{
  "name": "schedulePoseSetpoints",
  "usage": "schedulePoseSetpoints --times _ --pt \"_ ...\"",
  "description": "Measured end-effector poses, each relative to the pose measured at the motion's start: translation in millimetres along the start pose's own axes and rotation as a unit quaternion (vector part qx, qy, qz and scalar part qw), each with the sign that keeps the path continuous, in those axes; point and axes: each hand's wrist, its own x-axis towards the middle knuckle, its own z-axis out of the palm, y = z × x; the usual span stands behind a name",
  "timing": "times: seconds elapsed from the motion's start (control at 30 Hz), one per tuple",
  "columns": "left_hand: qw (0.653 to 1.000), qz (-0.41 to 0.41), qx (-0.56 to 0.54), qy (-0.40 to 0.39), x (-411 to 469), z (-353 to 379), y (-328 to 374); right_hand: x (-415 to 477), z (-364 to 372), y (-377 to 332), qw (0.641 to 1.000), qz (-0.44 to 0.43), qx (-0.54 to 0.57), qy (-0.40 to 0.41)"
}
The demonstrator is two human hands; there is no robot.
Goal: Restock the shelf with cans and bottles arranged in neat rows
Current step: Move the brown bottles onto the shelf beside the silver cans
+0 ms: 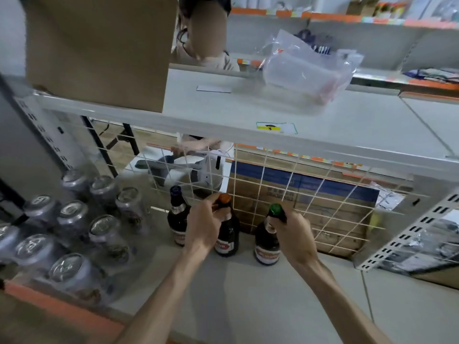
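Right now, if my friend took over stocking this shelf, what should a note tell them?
Left hand: gripping the neck of the orange-capped bottle, which stands on the lower shelf.
Right hand: gripping the neck of the green-capped bottle, also standing there.
Blue-capped bottle: standing to the left, untouched, by the wire grid back.
Done: silver cans stand in rows on the shelf's left; three bottles begin a row.
Left: let go of both bottles, straighten the row, then probably fill the bare right part.
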Motion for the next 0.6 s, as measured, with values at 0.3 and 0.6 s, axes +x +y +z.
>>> schedulePoseSetpoints --times 0.3,0.6 --pt "0.999 0.032 -0.037 -0.017 9 4 -6 -2 4 -1 0.998 0.031 0.043 -0.017" --pt "0.999 0.039 -0.003 -0.028 5 2 4 -8 -2 3 0.997 0.037 0.067 -0.016"
